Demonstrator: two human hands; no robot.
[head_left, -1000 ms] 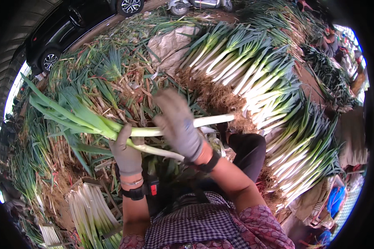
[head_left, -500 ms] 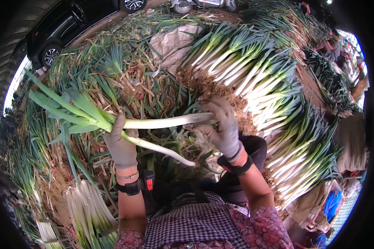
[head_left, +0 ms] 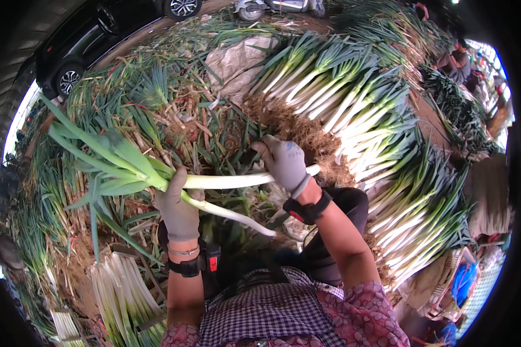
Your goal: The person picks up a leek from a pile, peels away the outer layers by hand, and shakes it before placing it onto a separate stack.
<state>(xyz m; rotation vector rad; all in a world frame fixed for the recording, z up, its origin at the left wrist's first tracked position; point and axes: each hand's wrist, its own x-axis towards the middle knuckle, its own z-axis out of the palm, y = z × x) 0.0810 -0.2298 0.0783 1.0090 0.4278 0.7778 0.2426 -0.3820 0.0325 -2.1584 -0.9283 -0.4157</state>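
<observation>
My left hand (head_left: 179,205), in a grey glove, is closed around two large green onions where the leaves meet the white stalks. Their green leaves (head_left: 121,165) fan out to the left. The upper white stalk (head_left: 228,181) points right and passes behind my right hand (head_left: 286,166); its end shows beyond the wrist. The thinner lower stalk (head_left: 231,217) slants down to the right, its tip hanging free. My right hand, also gloved, is over the upper stalk with fingers curled together above it. Whatever the fingertips hold is too small to tell.
A long row of green onions (head_left: 341,104) lies at the right, roots inward. White-stalked bundles (head_left: 124,289) lie at lower left. Leaf scraps (head_left: 214,133) cover the ground ahead, beside a pale sack (head_left: 240,66). A black car (head_left: 92,40) and a scooter (head_left: 272,7) stand behind.
My right hand has moved left from the root end along the upper stalk, its fingers curling in above it. My left hand, still holding the green onions, has shifted slightly right and down.
</observation>
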